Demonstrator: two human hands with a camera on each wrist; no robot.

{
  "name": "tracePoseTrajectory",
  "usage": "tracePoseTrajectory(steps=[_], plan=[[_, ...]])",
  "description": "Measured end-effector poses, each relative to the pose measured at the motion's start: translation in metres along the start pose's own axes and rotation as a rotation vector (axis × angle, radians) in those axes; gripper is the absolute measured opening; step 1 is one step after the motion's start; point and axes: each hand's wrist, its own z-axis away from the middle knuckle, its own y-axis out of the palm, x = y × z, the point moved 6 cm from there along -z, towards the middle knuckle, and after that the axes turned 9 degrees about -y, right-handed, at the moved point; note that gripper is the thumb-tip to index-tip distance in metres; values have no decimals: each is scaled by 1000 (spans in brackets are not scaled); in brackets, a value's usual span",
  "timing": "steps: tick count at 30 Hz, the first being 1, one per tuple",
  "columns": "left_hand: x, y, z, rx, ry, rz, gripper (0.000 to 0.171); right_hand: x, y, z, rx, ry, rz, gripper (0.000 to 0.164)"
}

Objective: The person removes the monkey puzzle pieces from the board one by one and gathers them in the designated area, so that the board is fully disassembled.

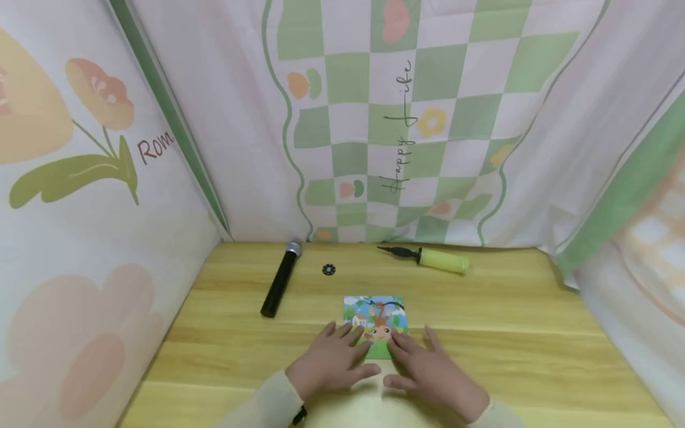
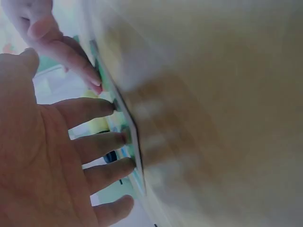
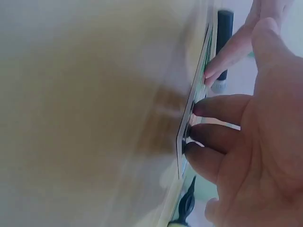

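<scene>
A flat square picture board (image 1: 374,309) with a cartoon monkey lies on the wooden table, its thin edge visible in both wrist views. My left hand (image 1: 329,359) has its fingertips on the board's left part, fingers spread and straight. From the other side, my right hand (image 1: 433,368) touches the right part with extended fingertips. Both thumbs point inward near the board's front edge. In the left wrist view, the left fingers (image 2: 102,142) rest along the board's top; the right wrist view shows the right fingers (image 3: 213,137) doing likewise.
Beyond the left hand lies a black microphone (image 1: 280,282) with a silver head. A small black-and-white round chip (image 1: 329,269) is to its right. Farther right lies a yellow-green hand pump (image 1: 441,260) with a black nozzle. Printed curtains (image 1: 246,148) border the wooden table (image 1: 225,345).
</scene>
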Motion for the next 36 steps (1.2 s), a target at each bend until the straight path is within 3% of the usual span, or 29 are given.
tracePoseTrajectory(steps=[7, 12, 16, 20, 23, 26, 30, 36], plan=[[-11, -1, 35, -2, 47, -35, 84, 28, 6, 20, 49, -24, -9, 87], [-16, 0, 46, -36, 69, -53, 81, 38, 9, 27, 13, -60, 12, 82], [-16, -7, 35, -156, 37, -64, 66, 31, -8, 18, -33, -2, 7, 72], [-16, -16, 14, -216, 0, -72, 61, 3, -30, 1, -196, 67, 54, 49], [-18, -16, 0, -156, 0, -75, 73, -22, -36, -12, -269, 97, 87, 34], [-19, -12, -8, -69, -5, -78, 83, -39, -33, -23, -254, 96, 98, 26], [-19, -7, -8, -1, -19, -87, 78, -46, -24, -32, -192, 67, 88, 21], [-22, -6, -6, 11, 14, -156, 67, -47, -17, -39, -158, 63, 114, 23]])
